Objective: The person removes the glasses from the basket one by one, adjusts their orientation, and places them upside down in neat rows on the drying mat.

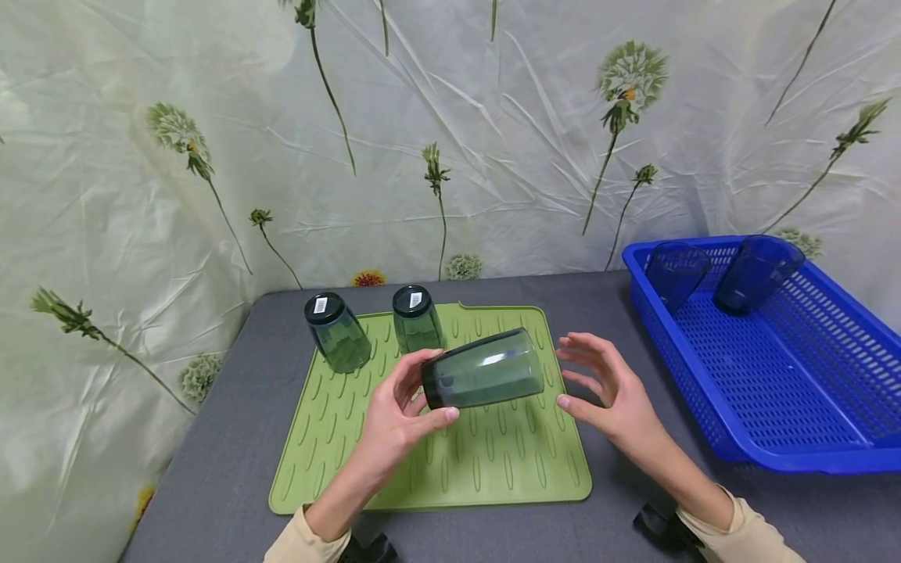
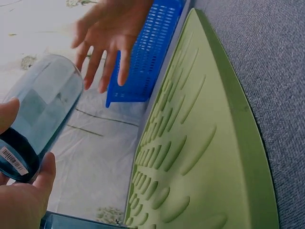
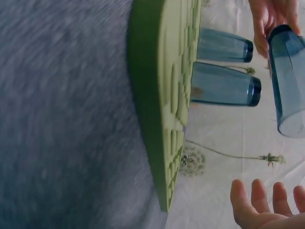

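head view, three green tumblers (image 1: 482, 380), two blue cups (image 1: 756, 274)

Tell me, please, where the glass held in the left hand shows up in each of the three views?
Head: the held glass lies sideways at centre, above the green mat, its base gripped by the left hand.
Left wrist: the glass is at the left edge.
Right wrist: the glass is at the top right.
Shared landmark: the green mat.
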`<action>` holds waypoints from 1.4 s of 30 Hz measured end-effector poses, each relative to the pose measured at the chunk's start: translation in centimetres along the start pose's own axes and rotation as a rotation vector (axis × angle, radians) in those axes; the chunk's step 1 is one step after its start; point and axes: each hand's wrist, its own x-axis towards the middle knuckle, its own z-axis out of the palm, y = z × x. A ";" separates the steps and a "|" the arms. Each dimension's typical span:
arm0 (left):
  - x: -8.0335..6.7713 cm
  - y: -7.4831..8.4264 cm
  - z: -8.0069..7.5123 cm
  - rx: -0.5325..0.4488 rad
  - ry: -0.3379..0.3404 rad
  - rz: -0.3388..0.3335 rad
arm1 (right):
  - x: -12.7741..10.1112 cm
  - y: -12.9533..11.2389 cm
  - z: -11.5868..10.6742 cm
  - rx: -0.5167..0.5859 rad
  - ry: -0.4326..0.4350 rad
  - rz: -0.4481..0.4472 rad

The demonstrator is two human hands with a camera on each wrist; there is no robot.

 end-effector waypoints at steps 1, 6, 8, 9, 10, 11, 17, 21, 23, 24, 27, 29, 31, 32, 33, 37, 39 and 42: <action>0.0 0.1 -0.1 0.016 0.012 -0.011 | 0.0 0.1 -0.1 -0.022 0.013 0.014; 0.1 0.3 -0.4 0.074 0.057 -0.056 | 0.2 0.3 -0.6 -0.097 0.070 0.068; 0.1 0.3 -0.4 0.088 0.066 -0.060 | 0.3 0.3 -0.7 -0.115 0.084 0.083; 0.1 0.4 -0.5 0.093 0.067 -0.061 | 0.3 0.3 -0.7 -0.119 0.091 0.086; 0.1 0.4 -0.5 0.096 0.067 -0.062 | 0.3 0.3 -0.8 -0.121 0.097 0.088; 0.1 0.5 -0.5 0.098 0.067 -0.063 | 0.4 0.3 -0.8 -0.123 0.101 0.089; 0.3 0.6 -0.5 0.005 0.027 -0.086 | 0.5 0.1 -0.9 -0.122 0.125 0.104; 0.4 0.5 -0.6 -0.015 0.003 -0.085 | 0.4 0.0 -0.9 -0.125 0.133 0.114; 0.5 0.6 -0.7 -0.010 -0.009 -0.071 | 0.3 -0.1 -0.9 -0.124 0.138 0.108; 0.5 0.6 -0.7 -0.004 -0.016 -0.062 | 0.3 -0.1 -0.9 -0.121 0.139 0.105; 0.5 0.8 -0.9 0.028 -0.032 -0.035 | 0.3 -0.2 -0.9 -0.121 0.142 0.107; 0.5 0.8 -1.0 0.056 -0.042 -0.028 | 0.2 -0.2 -1.0 -0.129 0.137 0.119; 0.5 0.8 -1.0 0.085 -0.047 -0.020 | 0.0 -0.2 -1.0 -0.144 0.129 0.130; 0.4 0.8 -1.1 0.098 -0.049 -0.017 | 0.0 -0.1 -1.0 -0.149 0.125 0.134; 0.4 0.8 -1.1 0.111 -0.049 -0.012 | 0.0 -0.1 -0.9 -0.153 0.120 0.136; 0.6 0.9 -1.3 0.150 -0.037 0.019 | 0.0 0.0 -0.9 -0.155 0.106 0.122; 0.7 1.1 -1.3 0.164 -0.029 0.035 | 0.1 0.1 -0.9 -0.154 0.102 0.115; 1.0 1.3 -1.2 0.198 -0.016 0.047 | 0.1 0.2 -0.9 -0.153 0.104 0.110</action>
